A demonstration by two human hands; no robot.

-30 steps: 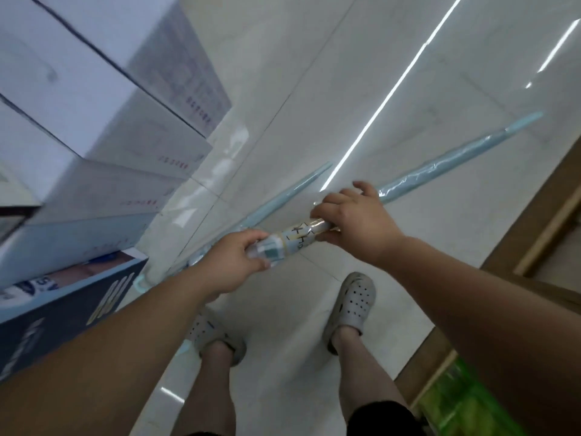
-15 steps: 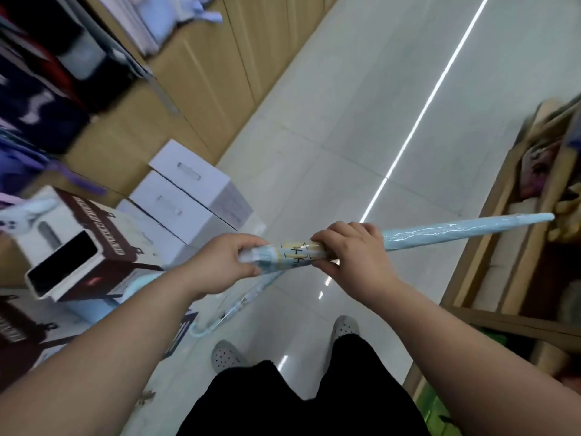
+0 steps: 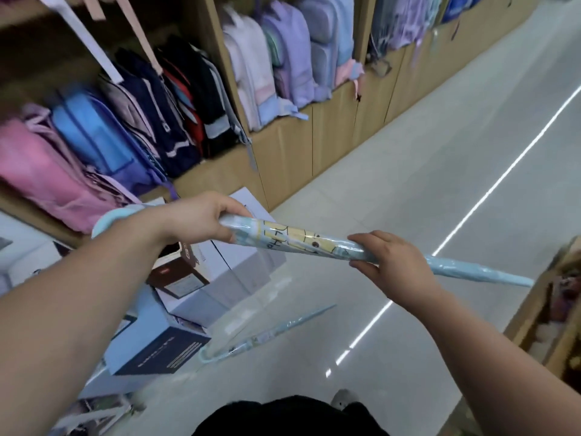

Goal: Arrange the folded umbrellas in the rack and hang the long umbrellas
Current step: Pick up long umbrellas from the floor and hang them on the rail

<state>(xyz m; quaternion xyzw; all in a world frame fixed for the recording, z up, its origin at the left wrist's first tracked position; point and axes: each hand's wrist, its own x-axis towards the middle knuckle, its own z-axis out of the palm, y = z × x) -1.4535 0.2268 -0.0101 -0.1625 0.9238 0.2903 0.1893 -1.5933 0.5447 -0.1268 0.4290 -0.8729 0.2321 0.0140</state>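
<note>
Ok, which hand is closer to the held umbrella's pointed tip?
Right. The right hand grips the umbrella midway, toward the tip; the left hand grips the far end by the curved handle.

Beyond your grip, you see backpacks (image 3: 151,121) standing in rows on wooden shelves (image 3: 283,152). Below its left side, cardboard boxes (image 3: 239,272) lie piled on the pale floor (image 3: 408,184). To its right, a bright light stripe (image 3: 490,190) crosses the floor, and a wooden stand (image 3: 534,313) is at the edge.
</note>
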